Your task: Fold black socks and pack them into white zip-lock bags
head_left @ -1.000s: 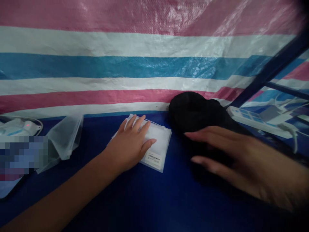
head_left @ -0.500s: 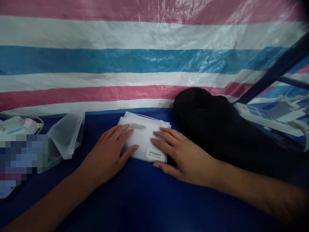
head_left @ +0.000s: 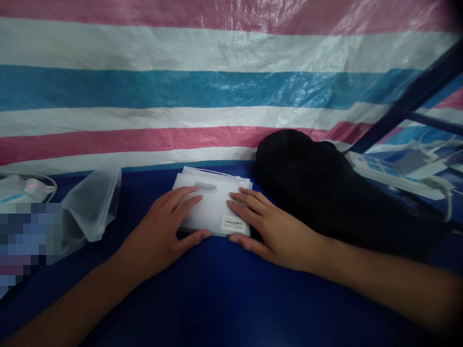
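Observation:
A small stack of frosted zip bags (head_left: 215, 207) lies flat in the middle of the blue surface. The top one shows dark print and a white barcode label (head_left: 234, 224) at its near right corner. My left hand (head_left: 164, 224) rests over the stack's left side, fingers spread on the top bag and thumb along the near edge. Over the right side lies my right hand (head_left: 273, 226), its fingers also apart, with the thumb by the near right corner. Neither hand is closed around the bags.
To the left a loose clear zip bag (head_left: 88, 207) stands by a white plug (head_left: 34, 189) with a red light. Dark cloth (head_left: 307, 178) is bunched at right. Behind it sits a white power strip (head_left: 387, 173) by a blue metal frame (head_left: 415, 96). A striped tarp (head_left: 181, 86) hangs behind.
My right hand has come in from the right onto the stack. My left hand has slid left to the stack's side, and the stack now lies straighter, with the top bag's print uncovered.

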Tool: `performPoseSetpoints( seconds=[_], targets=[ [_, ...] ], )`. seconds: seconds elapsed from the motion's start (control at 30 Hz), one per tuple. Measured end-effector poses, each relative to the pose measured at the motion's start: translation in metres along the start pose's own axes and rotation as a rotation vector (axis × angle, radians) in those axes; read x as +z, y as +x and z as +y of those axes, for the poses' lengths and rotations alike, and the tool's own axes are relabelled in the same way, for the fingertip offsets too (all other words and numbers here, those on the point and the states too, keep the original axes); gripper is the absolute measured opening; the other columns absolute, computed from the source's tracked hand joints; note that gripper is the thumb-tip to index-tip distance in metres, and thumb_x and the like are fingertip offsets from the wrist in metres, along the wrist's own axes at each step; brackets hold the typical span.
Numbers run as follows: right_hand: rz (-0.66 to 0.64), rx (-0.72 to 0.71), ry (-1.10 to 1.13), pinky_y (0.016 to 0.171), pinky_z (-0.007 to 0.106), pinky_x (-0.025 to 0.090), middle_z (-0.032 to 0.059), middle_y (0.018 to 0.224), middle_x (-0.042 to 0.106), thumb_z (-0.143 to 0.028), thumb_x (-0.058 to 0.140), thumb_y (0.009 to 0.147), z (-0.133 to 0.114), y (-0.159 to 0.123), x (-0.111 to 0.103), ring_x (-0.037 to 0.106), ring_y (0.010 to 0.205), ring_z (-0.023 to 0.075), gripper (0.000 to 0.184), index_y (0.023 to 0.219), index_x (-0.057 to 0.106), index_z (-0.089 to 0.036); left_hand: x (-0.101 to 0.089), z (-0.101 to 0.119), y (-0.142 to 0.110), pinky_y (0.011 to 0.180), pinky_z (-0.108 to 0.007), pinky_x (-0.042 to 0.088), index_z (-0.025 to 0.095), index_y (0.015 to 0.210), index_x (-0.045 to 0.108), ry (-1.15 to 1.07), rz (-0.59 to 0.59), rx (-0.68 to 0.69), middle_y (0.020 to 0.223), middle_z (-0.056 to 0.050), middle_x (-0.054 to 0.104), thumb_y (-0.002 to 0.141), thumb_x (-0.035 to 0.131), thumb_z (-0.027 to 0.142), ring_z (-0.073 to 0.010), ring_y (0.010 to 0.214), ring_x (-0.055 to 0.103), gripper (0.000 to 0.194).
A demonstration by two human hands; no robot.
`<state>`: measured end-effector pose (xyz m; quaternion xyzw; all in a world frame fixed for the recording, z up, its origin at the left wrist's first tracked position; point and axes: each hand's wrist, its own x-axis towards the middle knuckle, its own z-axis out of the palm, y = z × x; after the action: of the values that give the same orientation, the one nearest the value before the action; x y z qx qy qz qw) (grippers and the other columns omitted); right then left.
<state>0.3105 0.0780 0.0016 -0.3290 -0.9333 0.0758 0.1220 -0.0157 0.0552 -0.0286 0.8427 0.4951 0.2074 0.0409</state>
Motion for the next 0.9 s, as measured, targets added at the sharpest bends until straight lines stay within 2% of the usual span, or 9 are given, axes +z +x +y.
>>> performPoseSetpoints(
  seconds=[0.13, 0.27, 0.37, 0.5, 0.6, 0.67, 0.73, 0.8, 0.9],
  targets=[
    [0.003, 0.026, 0.034, 0.14, 0.069, 0.042, 0.0189, 0.181, 0.052, -0.047, 0.057, 0.118, 0.005, 0.002, 0.001, 0.036, 0.176, 0.0433, 0.066, 0.176, 0.051, -0.017, 0.0, 0.0, 0.0, 0.135, -0.065, 0.049, 0.029, 0.165, 0.058, -0.007, 0.018, -0.056, 0.179, -0.01, 0.055, 0.109, 0.061, 0.078, -0.0389, 0.164, 0.053, 0.075],
    [0.027, 0.031, 0.05, 0.14, 0.076, 0.038, 0.0183, 0.187, 0.042, -0.031, 0.059, 0.113, 0.005, 0.002, 0.001, 0.029, 0.179, 0.0447, 0.077, 0.185, 0.034, -0.022, 0.0, 0.001, 0.001, 0.134, -0.065, 0.049, 0.027, 0.164, 0.06, -0.001, 0.021, -0.066, 0.176, -0.012, 0.058, 0.109, 0.059, 0.078, -0.039, 0.162, 0.055, 0.075],
    [-0.009, -0.004, 0.059, 0.14, 0.077, 0.034, 0.0165, 0.187, 0.043, -0.024, 0.055, 0.113, 0.006, 0.001, 0.001, 0.033, 0.178, 0.0431, 0.07, 0.181, 0.044, -0.028, 0.001, 0.001, 0.002, 0.126, -0.067, 0.054, 0.026, 0.16, 0.063, 0.028, 0.042, -0.057, 0.168, -0.013, 0.065, 0.111, 0.057, 0.078, -0.0401, 0.155, 0.061, 0.072],
    [-0.068, -0.046, 0.079, 0.142, 0.077, 0.028, 0.0165, 0.187, 0.044, -0.022, 0.053, 0.114, 0.011, 0.002, 0.001, 0.03, 0.179, 0.0415, 0.063, 0.176, 0.053, -0.026, -0.003, 0.004, 0.003, 0.122, -0.067, 0.056, 0.027, 0.156, 0.065, 0.085, 0.084, -0.006, 0.165, -0.013, 0.068, 0.112, 0.06, 0.072, -0.0411, 0.151, 0.063, 0.063],
    [-0.077, -0.059, 0.094, 0.143, 0.075, 0.027, 0.0171, 0.188, 0.042, -0.022, 0.052, 0.114, 0.014, 0.003, 0.001, 0.027, 0.18, 0.0408, 0.063, 0.177, 0.051, -0.024, -0.018, 0.009, 0.005, 0.128, -0.068, 0.051, 0.028, 0.155, 0.065, 0.19, 0.159, 0.067, 0.167, -0.012, 0.067, 0.113, 0.065, 0.057, -0.0418, 0.156, 0.06, 0.05],
    [-0.091, -0.065, 0.091, 0.144, 0.075, 0.025, 0.0173, 0.189, 0.04, -0.023, 0.051, 0.114, 0.015, 0.004, 0.0, 0.024, 0.181, 0.0408, 0.064, 0.178, 0.049, -0.023, -0.031, 0.012, 0.007, 0.133, -0.072, 0.045, 0.027, 0.155, 0.066, 0.297, 0.221, 0.09, 0.17, -0.012, 0.064, 0.112, 0.067, 0.045, -0.0447, 0.165, 0.052, 0.046],
    [-0.103, -0.069, 0.086, 0.144, 0.075, 0.025, 0.0174, 0.19, 0.038, -0.025, 0.049, 0.116, 0.015, 0.003, 0.0, 0.022, 0.182, 0.0408, 0.063, 0.179, 0.048, -0.023, -0.044, 0.012, 0.008, 0.139, -0.075, 0.035, 0.027, 0.152, 0.069, 0.388, 0.272, 0.044, 0.174, -0.012, 0.06, 0.109, 0.07, 0.039, -0.048, 0.174, 0.038, 0.045],
    [-0.105, -0.065, 0.083, 0.144, 0.074, 0.024, 0.0177, 0.19, 0.037, -0.028, 0.047, 0.118, 0.015, 0.003, 0.0, 0.022, 0.182, 0.0407, 0.061, 0.179, 0.048, -0.022, -0.053, 0.009, 0.009, 0.142, -0.077, 0.027, 0.028, 0.148, 0.073, 0.433, 0.297, -0.055, 0.173, -0.011, 0.06, 0.107, 0.071, 0.038, -0.0495, 0.176, 0.031, 0.042],
    [-0.091, -0.055, 0.09, 0.145, 0.073, 0.024, 0.0175, 0.19, 0.038, -0.031, 0.046, 0.12, 0.015, 0.003, 0.0, 0.023, 0.181, 0.0401, 0.059, 0.178, 0.05, -0.022, -0.059, 0.0, 0.008, 0.136, -0.082, 0.032, 0.028, 0.15, 0.07, 0.489, 0.254, -0.236, 0.17, -0.015, 0.06, 0.11, 0.057, 0.043, -0.0536, 0.171, 0.038, 0.045]
  ],
)
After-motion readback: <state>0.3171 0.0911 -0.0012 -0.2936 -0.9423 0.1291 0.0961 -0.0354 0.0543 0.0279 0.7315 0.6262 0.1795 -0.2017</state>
